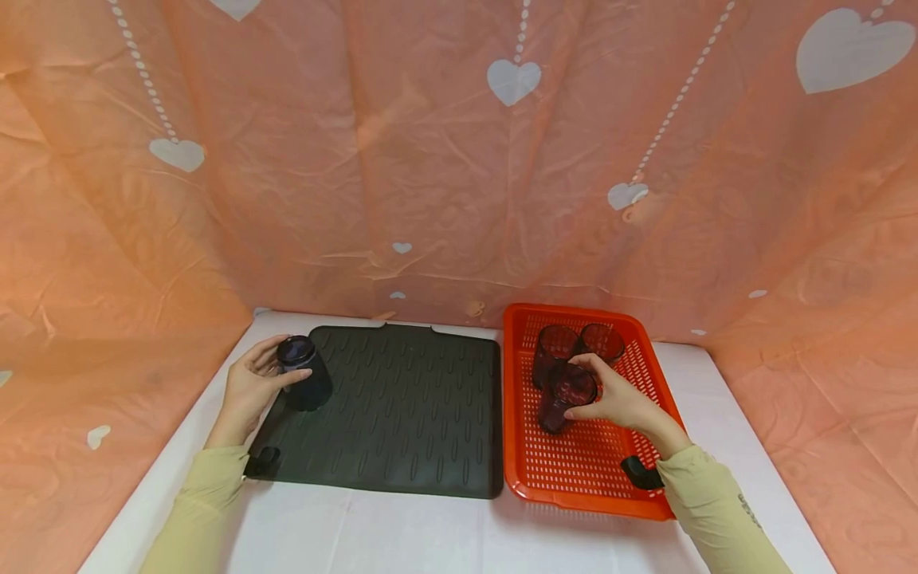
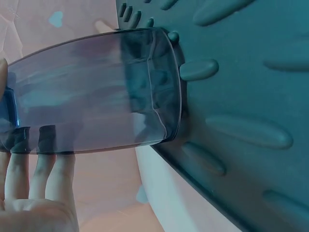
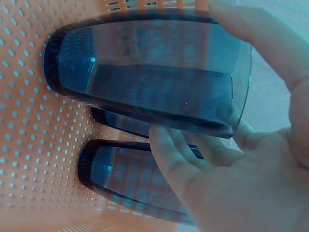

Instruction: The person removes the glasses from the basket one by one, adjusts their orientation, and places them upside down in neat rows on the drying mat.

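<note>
My left hand (image 1: 250,388) holds a dark, see-through drinking glass (image 1: 310,386) near its base, thumb on one side and fingers on the other. That glass is upside down, its rim right at the ribbed black mat (image 1: 402,414), toward the mat's left edge. Over in the orange-red basket (image 1: 512,470), my right hand (image 1: 622,401) grips a second dark glass (image 3: 145,77) near its rim between thumb and fingers. This one stands mouth up, slightly tilted. Behind it are two more dark glasses, one to the left (image 1: 548,343) and one to the right (image 1: 605,340).
The basket has slotted walls and stands against the mat's right edge. A white cloth (image 1: 402,534) covers the table under both. Close behind and at the sides hangs an orange curtain (image 1: 430,159) with white hearts. Black straps sit at both wrists.
</note>
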A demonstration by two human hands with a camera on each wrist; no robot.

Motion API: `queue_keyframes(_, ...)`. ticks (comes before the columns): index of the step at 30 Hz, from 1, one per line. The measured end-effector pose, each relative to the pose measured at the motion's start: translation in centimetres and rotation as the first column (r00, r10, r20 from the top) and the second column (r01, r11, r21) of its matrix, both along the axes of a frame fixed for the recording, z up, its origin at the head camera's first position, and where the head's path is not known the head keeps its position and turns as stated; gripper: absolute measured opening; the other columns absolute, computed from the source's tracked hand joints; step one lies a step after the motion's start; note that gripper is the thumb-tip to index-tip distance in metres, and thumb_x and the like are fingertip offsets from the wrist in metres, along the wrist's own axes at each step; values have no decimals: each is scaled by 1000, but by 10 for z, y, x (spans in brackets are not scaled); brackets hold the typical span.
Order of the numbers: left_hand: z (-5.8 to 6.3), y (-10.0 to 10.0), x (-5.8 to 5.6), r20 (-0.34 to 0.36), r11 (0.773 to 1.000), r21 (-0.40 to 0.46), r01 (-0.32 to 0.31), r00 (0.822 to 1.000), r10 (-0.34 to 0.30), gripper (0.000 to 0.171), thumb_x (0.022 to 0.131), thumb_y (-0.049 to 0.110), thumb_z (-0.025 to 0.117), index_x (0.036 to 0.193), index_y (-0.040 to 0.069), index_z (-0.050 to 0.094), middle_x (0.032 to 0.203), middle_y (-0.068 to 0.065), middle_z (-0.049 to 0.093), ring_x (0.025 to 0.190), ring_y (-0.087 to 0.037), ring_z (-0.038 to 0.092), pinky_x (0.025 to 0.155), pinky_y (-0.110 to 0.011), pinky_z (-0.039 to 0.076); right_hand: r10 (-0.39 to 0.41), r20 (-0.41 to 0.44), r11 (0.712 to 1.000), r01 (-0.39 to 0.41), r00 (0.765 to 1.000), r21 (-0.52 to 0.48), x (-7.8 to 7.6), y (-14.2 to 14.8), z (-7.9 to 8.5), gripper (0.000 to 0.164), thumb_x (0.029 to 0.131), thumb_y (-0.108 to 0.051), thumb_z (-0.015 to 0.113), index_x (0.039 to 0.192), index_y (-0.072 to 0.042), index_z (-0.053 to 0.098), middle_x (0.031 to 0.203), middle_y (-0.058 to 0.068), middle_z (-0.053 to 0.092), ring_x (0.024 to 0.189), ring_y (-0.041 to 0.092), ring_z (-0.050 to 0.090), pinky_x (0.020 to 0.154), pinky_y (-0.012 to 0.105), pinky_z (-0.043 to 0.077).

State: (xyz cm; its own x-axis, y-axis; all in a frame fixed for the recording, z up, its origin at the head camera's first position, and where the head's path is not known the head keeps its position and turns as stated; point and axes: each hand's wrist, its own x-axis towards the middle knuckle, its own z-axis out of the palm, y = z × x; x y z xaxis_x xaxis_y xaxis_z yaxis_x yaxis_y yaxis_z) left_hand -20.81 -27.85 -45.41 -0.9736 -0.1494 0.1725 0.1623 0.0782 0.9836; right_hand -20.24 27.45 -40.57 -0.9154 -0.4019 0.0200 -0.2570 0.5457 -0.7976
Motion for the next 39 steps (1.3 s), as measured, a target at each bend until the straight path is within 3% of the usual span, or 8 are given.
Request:
queue_keyframes(3,0,1,0,13,1000,-6,-17,1000,17,74,72,2,83,138,7,49,129,-2,57,114,-7,52,94,-13,41,-2,3,1000,2,1000,-2,0,0,0,77,73,-16,84,132,0,38,128,26,45,116,42,44,96,56,36)
queue_keyframes(7,1,1,1,24,997,-76,-34,999,36,74,73,7,83,139,11,49,127,2,57,112,-4,52,95,-14,40,-6,1,1000,6,1000,-7,-1,-1,-1,76,72,-14,85,132,-1,39,126,24,47,115,40,45,94,54,38)
queue_keyframes(11,3,0,2,18,992,-110,-56,998,58,67,77,11,82,136,12,51,124,3,58,110,-4,53,88,-11,43,-4,-19,1000,4,1000,5,-1,-2,-1,76,72,-13,85,131,-1,41,122,23,51,111,38,49,92,51,41)
queue_keyframes(17,5,0,2,14,998,-55,-26,1000,27,64,79,13,80,136,5,51,124,-3,57,112,-11,52,83,-9,44,-7,-13,1000,7,1000,-3,-1,-2,0,75,71,-13,85,131,0,42,120,23,53,108,38,51,89,49,43)
queue_keyframes(26,2,0,4,46,1000,21,-7,999,6,67,78,10,80,137,5,49,126,-2,56,115,-13,50,82,-10,46,-17,2,1000,17,1000,-23,0,-2,3,75,71,-11,85,131,1,43,119,24,54,108,38,52,88,48,45)
queue_keyframes(39,2,0,5,28,999,35,8,1000,-9,65,80,10,79,138,6,49,122,3,57,112,-10,52,81,-11,47,-112,-13,994,113,994,15,5,2,5,76,69,-18,87,131,0,46,126,22,52,111,36,51,84,44,47)
